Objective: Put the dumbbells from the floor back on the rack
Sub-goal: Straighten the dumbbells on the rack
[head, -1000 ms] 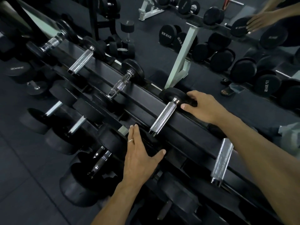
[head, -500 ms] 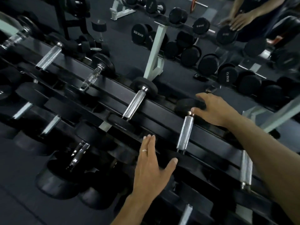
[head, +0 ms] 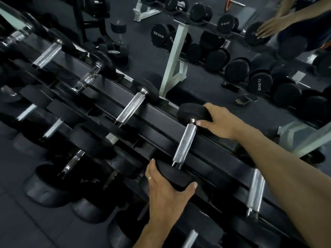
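A black dumbbell with a knurled chrome handle (head: pixel 186 143) lies across the top tier of the black rack (head: pixel 161 119). My left hand (head: pixel 166 192) grips its near rubber head, fingers on the left edge and thumb on the right. My right hand (head: pixel 222 120) holds its far head against the mirror side, thumb near the handle collar. Both heads sit on the rack rails.
Several more dumbbells (head: pixel 132 106) line the top tier to the left and right (head: pixel 255 189). Bigger ones fill the lower tiers (head: pixel 44 187). Behind the rack a mirror reflects a white rack leg (head: pixel 174 58), more dumbbells and a person's arm (head: pixel 272 26).
My left hand moved from hovering flat near the rail to gripping the dumbbell's near head. My right hand closed further round the far head. The view shifted slightly right.
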Action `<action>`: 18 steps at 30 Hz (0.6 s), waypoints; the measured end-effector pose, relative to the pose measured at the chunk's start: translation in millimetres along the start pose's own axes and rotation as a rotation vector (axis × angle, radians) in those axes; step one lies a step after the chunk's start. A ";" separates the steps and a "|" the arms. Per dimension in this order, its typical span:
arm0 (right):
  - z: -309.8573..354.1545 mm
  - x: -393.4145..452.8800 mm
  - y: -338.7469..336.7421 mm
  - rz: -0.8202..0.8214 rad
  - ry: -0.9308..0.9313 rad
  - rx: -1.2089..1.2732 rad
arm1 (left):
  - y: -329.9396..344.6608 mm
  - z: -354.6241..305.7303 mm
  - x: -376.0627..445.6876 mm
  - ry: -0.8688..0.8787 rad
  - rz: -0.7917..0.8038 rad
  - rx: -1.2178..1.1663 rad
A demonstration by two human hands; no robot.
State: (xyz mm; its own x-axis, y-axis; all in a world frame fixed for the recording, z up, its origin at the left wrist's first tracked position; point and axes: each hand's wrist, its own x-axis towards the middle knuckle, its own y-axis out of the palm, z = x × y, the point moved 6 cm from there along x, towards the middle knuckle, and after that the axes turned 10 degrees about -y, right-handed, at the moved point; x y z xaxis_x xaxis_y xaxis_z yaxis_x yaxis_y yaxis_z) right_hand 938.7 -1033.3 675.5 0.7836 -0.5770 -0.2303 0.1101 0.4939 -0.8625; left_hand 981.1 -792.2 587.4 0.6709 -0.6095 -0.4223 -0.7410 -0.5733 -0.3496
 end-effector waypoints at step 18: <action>-9.7 -10.4 1.5 -0.113 -0.001 0.063 | -16.1 -5.3 18.6 0.087 0.056 0.136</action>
State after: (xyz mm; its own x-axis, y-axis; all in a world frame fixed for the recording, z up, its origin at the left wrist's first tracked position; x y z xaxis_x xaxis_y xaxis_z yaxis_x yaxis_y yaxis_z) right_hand 924.8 -1032.9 672.3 0.7644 -0.6308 -0.1332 0.2358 0.4659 -0.8529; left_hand 1005.7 -797.1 589.6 0.6239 -0.6871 -0.3723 -0.7705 -0.4615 -0.4396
